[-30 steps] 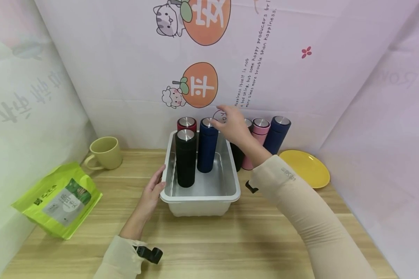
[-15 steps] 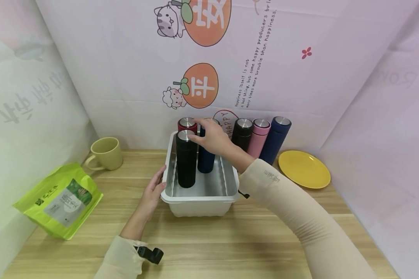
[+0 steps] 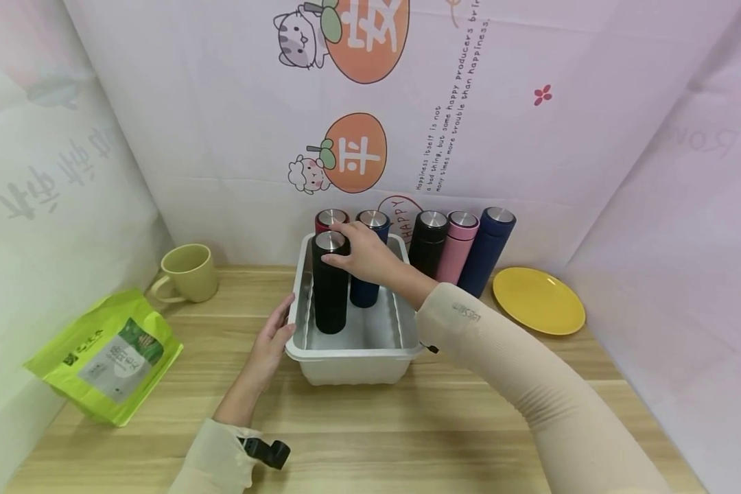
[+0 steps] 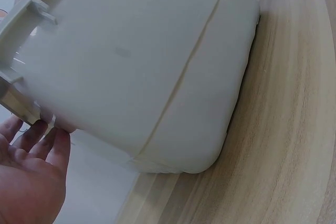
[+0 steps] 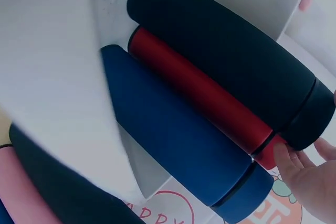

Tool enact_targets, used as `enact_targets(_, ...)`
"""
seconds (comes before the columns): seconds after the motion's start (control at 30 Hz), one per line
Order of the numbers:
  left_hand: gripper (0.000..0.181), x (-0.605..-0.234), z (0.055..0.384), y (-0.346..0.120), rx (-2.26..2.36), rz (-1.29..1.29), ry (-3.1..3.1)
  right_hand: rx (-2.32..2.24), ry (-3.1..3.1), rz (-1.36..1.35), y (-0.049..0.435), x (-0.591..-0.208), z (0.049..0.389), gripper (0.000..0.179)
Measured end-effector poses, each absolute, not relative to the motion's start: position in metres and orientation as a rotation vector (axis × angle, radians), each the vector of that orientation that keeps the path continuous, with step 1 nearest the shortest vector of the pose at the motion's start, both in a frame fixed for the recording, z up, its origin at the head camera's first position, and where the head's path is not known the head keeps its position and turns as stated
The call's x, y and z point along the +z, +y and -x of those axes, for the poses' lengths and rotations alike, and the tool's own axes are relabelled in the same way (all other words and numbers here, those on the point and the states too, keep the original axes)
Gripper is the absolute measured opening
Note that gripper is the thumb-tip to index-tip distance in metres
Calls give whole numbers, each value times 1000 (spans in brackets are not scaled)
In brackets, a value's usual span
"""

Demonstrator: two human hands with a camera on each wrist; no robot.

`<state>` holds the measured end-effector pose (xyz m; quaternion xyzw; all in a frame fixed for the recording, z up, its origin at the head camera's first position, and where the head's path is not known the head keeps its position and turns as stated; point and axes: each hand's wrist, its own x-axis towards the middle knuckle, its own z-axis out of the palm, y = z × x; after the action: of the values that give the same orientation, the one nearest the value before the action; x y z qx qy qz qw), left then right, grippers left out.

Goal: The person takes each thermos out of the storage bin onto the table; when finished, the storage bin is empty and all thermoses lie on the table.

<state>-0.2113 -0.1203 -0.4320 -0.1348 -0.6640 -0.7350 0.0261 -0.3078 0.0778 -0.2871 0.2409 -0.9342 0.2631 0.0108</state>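
Note:
My right hand has its fingers and thumb around the silver-topped lid of an upright black thermos. That thermos stands inside a light grey plastic bin. Beside it in the bin are a blue thermos and a red thermos, the red one mostly hidden in the head view. In the right wrist view, my fingertips lie at the black lid, close to the red cap. My left hand rests against the bin's left side, its fingers touching just below the rim.
Right of the bin stand another black thermos, a pink thermos and a second blue thermos. A yellow plate lies further right. To the left are a yellow mug and a green pouch. Printed sheets wall the table.
My right hand has moved left and down, from beside the blue thermos in the bin to the black thermos's lid. The left hand and the bin stay put.

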Motion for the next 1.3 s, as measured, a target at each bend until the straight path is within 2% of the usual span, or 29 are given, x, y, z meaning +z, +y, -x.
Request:
enact_targets(0.7, 55, -437, 210, -118, -2286, 463, -2024, 874, -2910, -688, 87, -283, 303, 59)
enact_targets(0.9, 55, -438, 211, -119, -2289, 453, -2019, 986, -2767, -664, 99, -269, 298, 57)
enact_targets(1.3, 55, -435, 212, -122, -2267, 450, -2060, 1541, -2262, -504, 140, -223, 281, 46)
